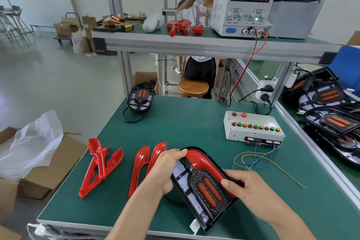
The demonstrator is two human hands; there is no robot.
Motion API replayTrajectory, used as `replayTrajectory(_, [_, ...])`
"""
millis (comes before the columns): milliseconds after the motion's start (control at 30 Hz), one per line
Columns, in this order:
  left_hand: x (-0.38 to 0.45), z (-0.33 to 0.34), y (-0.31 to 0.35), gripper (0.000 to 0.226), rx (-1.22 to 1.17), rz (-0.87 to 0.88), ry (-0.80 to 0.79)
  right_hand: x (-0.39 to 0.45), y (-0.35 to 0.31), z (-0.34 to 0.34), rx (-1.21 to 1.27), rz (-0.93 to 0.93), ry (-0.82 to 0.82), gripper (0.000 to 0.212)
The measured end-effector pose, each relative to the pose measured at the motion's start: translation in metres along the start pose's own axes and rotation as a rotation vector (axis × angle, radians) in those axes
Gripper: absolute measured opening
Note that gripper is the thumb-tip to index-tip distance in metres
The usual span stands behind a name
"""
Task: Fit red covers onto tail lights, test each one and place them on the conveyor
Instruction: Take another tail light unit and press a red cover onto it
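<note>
**Both hands on a tail light at the green bench**

A person holds a tail light (202, 189) with both hands, tilted above the near part of the green table (185, 122). The left hand (165, 169) grasps its left edge, fingers curled over the top corner. The right hand (245, 187) grips the right side, thumb lying on the red cover (204, 160) that wraps the upper and right rim of the light. Two orange bars sit inside a black mesh panel at the middle of the light, and a white connector hangs from its lower end.

To the left on the table lie loose red covers: one pair (146, 165) just beside the left hand, another pair (99, 165) nearer the table's left edge. A second tail light (140, 101), without a cover, rests at the far left corner with its black cable looped beside it.

On the right stands a white test box (253, 128) with a row of coloured buttons; thin coloured wires (253, 160) trail from its front across the table. On the upper shelf a power supply (243, 6) reads 0.000 and 12.00, with red and black leads running down. More tail lights (329, 115) are heaped on the surface to the right. Cardboard boxes (39, 161) with white wrapping sit on the floor to the left.
</note>
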State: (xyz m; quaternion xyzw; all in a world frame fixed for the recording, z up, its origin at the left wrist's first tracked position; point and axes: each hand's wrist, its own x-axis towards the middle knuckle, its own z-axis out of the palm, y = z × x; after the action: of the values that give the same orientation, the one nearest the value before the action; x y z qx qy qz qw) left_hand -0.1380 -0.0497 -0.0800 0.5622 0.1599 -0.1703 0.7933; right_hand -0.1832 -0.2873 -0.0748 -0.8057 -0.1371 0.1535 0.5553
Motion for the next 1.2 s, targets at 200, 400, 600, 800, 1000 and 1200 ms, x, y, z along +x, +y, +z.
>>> replayTrajectory(200, [0.008, 0.002, 0.002, 0.011, 0.029, -0.036, 0.011, -0.009, 0.009, 0.010, -0.023, -0.058, 0.091, 0.029])
replayTrajectory(400, [0.016, 0.010, 0.003, 0.019, 0.120, -0.037, 0.071, -0.009, 0.012, 0.015, -0.043, -0.018, 0.173, 0.027])
replayTrajectory(600, [0.026, 0.019, 0.001, 0.012, 0.102, -0.034, 0.168, -0.011, 0.018, 0.020, -0.041, 0.036, 0.296, 0.035])
replayTrajectory(800, [0.013, 0.016, 0.002, 0.021, 0.105, 0.229, 0.208, -0.010, 0.033, 0.035, 0.085, 0.148, 0.552, 0.021])
replayTrajectory(1000, [-0.016, -0.028, 0.014, 0.008, 0.895, 0.607, 0.617, -0.004, 0.029, 0.051, 0.186, 0.245, 0.725, 0.004])
replayTrajectory(1200, [-0.041, -0.096, 0.039, 0.030, 1.232, 0.549, 1.031, -0.006, 0.011, 0.050, 0.061, 0.249, 0.661, 0.002])
